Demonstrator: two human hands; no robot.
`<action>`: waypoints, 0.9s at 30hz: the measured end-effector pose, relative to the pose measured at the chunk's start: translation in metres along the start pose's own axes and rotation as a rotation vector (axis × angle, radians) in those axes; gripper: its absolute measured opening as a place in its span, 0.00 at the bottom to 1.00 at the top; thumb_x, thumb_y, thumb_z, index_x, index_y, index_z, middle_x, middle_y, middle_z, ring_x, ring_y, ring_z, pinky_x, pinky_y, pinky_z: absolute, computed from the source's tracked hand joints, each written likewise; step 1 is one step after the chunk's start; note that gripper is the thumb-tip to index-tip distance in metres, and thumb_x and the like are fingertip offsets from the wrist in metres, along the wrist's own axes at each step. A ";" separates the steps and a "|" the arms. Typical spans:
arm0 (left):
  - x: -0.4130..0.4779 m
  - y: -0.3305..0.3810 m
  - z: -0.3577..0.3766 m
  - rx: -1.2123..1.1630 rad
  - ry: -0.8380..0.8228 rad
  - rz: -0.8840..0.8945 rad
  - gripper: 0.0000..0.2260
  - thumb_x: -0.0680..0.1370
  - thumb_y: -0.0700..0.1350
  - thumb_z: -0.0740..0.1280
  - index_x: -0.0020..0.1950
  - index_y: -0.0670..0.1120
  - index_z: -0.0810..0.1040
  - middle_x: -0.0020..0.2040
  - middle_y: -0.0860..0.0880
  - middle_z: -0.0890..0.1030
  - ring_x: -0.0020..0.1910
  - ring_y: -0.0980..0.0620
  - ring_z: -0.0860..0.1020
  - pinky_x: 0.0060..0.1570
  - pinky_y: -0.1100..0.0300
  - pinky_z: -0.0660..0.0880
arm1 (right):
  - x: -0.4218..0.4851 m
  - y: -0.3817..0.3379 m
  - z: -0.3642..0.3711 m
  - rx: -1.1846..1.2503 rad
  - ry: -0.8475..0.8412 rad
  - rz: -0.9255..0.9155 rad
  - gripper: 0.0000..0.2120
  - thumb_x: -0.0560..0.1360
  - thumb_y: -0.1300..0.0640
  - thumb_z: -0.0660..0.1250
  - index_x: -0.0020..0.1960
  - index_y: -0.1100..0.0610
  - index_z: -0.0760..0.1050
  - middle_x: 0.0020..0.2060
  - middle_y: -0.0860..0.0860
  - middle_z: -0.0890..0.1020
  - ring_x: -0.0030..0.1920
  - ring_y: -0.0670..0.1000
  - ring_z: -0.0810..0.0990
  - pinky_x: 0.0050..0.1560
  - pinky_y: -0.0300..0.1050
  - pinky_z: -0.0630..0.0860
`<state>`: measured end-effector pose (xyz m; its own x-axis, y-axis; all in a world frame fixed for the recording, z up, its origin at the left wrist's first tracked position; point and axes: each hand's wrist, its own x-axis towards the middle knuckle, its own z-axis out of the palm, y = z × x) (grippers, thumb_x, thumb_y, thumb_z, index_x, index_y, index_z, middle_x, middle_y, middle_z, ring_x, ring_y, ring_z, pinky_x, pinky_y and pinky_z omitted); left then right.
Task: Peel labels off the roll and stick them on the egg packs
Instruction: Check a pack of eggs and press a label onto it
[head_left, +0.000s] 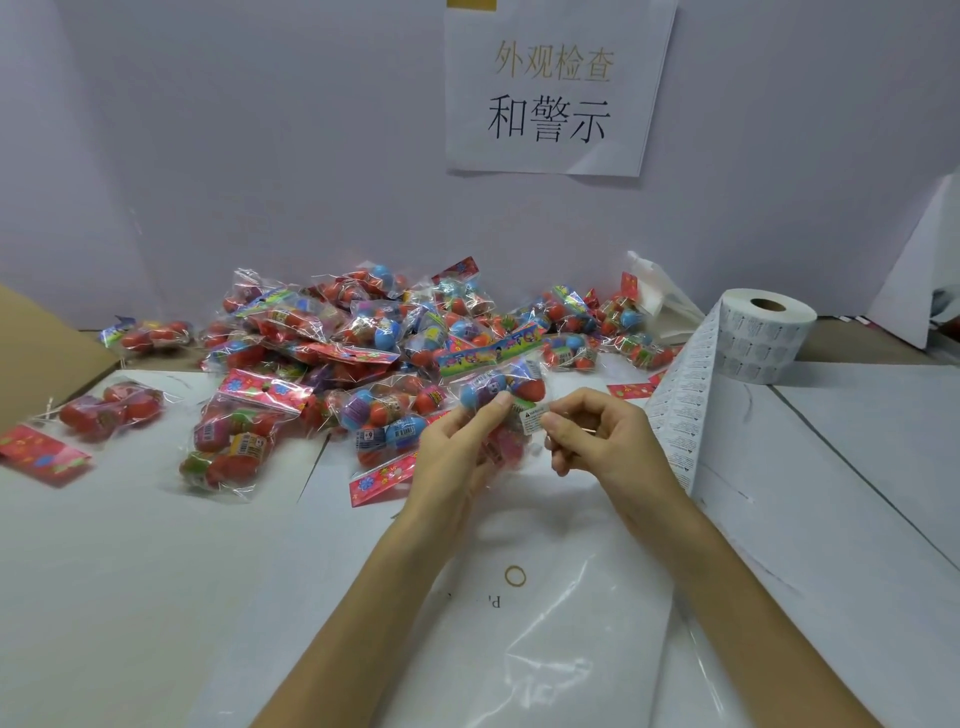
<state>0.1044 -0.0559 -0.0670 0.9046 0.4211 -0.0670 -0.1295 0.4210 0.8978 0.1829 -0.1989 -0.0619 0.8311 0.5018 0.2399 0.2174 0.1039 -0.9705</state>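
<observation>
Tabletop (156, 571), white and broad, carries everything. A heap of egg packs (363, 338) spreads across it from ten to one o'clock of the view. A clear bag (545, 649) lies flat at six o'clock, under both forearms. The label roll (763, 338) stands on end at two o'clock, and its strip (680, 415) of labels runs down toward four o'clock, just beside the right wrist.

At the centre the left hand (457, 452) grips one egg pack (498, 387) clear of the table, fingers curled beneath it and the thumb pressed on top by a blue egg. The right hand (608, 436) pinches a single label (532, 420) between thumb and forefinger, the other fingers loosely curled.

The label's free end points toward nine o'clock from those fingertips, straight at the pack, with its long axis running roughly ten to four. Whether it already touches the film cannot be told. Pressing it down looks like the right hand's job, since it is the nearer.

A rubber band (515, 576) rests on the bag.
</observation>
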 end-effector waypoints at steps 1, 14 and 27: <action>0.000 0.000 -0.001 0.002 0.018 0.002 0.09 0.78 0.44 0.72 0.55 0.42 0.85 0.48 0.43 0.86 0.48 0.46 0.83 0.57 0.47 0.79 | 0.000 0.000 0.000 -0.005 -0.006 -0.002 0.04 0.78 0.68 0.69 0.45 0.63 0.79 0.30 0.53 0.79 0.28 0.52 0.76 0.33 0.43 0.77; 0.005 -0.003 -0.007 0.084 0.089 0.098 0.11 0.75 0.34 0.73 0.57 0.38 0.83 0.50 0.39 0.86 0.51 0.38 0.85 0.54 0.45 0.82 | -0.001 0.006 0.005 -0.091 -0.180 0.043 0.05 0.78 0.56 0.72 0.54 0.54 0.80 0.39 0.52 0.85 0.35 0.55 0.83 0.40 0.45 0.80; -0.001 -0.001 -0.004 0.112 -0.065 0.051 0.20 0.70 0.47 0.76 0.61 0.43 0.81 0.52 0.42 0.86 0.51 0.43 0.85 0.53 0.49 0.81 | 0.001 0.006 0.002 -0.106 -0.087 -0.033 0.03 0.78 0.59 0.72 0.51 0.57 0.81 0.36 0.53 0.83 0.33 0.52 0.81 0.41 0.49 0.82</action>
<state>0.1023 -0.0536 -0.0700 0.9230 0.3848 0.0053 -0.1334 0.3069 0.9423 0.1840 -0.1964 -0.0679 0.7760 0.5728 0.2641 0.3007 0.0322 -0.9532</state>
